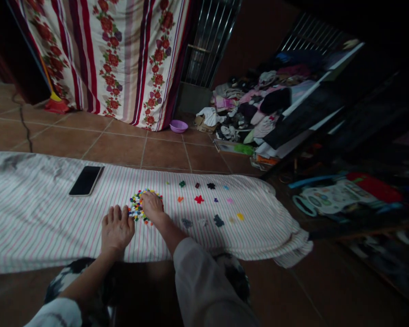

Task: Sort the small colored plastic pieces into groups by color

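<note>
A round pile of small multicoloured pieces lies on a striped cloth. Over its right part is my right hand, fingers bent down and drawn together among the pieces; whatever they pinch is hidden. My left hand rests palm down at the pile's lower left edge, its fingers stretched out and holding nothing. To the right, pieces sorted by colour sit in small separate groups, among them a red group, a black group, a dark grey group and a yellow group.
The striped cloth covers a long low surface before my knees. A phone lies left of the pile. Beyond, on the tiled floor, are a purple basin and heaped clothes. A floral curtain hangs behind.
</note>
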{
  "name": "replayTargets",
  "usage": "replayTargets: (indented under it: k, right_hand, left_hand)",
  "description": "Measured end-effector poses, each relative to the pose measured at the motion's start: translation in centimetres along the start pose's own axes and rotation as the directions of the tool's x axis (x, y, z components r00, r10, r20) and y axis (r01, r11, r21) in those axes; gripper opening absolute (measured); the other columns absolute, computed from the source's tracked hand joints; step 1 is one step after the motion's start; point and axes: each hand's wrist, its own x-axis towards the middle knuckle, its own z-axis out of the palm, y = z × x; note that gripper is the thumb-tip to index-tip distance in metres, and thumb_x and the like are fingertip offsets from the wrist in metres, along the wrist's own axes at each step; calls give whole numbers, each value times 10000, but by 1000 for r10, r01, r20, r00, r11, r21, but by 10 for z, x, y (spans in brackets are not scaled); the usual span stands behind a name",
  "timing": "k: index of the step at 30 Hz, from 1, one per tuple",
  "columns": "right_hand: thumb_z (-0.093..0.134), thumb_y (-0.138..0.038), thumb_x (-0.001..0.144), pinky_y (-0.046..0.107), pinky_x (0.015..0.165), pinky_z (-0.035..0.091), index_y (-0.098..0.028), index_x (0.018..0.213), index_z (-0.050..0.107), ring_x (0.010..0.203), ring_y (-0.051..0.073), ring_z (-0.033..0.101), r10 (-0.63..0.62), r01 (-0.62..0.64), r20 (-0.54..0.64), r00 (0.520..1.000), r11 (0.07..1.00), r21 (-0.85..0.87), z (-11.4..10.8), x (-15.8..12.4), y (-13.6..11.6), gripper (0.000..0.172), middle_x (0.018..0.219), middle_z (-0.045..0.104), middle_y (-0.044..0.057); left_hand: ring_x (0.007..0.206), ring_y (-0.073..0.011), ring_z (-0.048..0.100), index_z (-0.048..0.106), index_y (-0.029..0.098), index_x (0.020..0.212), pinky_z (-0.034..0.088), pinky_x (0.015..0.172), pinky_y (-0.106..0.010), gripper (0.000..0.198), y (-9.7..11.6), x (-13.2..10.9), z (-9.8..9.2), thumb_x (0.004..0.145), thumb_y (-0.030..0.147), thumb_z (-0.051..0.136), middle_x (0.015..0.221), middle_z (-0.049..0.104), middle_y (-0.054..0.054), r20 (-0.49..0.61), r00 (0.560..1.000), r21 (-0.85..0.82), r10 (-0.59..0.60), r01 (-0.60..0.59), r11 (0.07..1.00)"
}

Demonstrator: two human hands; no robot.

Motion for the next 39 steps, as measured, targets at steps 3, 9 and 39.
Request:
replayTargets:
  k: [3, 9, 39]
  right_hand:
    - [429, -127, 963, 305, 965, 408, -195, 1062, 685, 1106, 207, 547, 5, -5, -15, 1000, 1000, -18, 3, 2, -1, 283, 1143, 656, 93]
    - [489, -174, 946, 293, 978, 417, -224, 1104, 684, 1107, 194, 562, 41, -40, -45, 998, 999, 25, 1, 0, -5, 256, 1148, 658, 66]
    - [473, -179, 974, 283, 921, 412, -233, 1114, 678, 1060, 179, 607, 376, -338, -266, 888, 924, 181, -35, 48, 94, 253, 1165, 703, 42]
  left_hand:
    - [1309, -375, 452, 567, 87, 1316, 380, 999, -508, 500, -2, -1, 2, 920, 328, 378, 1338, 558, -240, -4, 1000, -29, 14, -14, 999]
    - [1301, -391, 444, 573, 74, 1307, 384, 980, -518, 508, -2, -1, 2, 920, 326, 361, 1338, 551, -255, -21, 1000, -7, 22, -22, 1000]
    - [1340, -379, 442, 586, 87, 1318, 365, 1042, -514, 514, -1, -1, 6, 917, 343, 391, 1388, 543, -240, 3, 1000, 4, -13, 13, 1000]
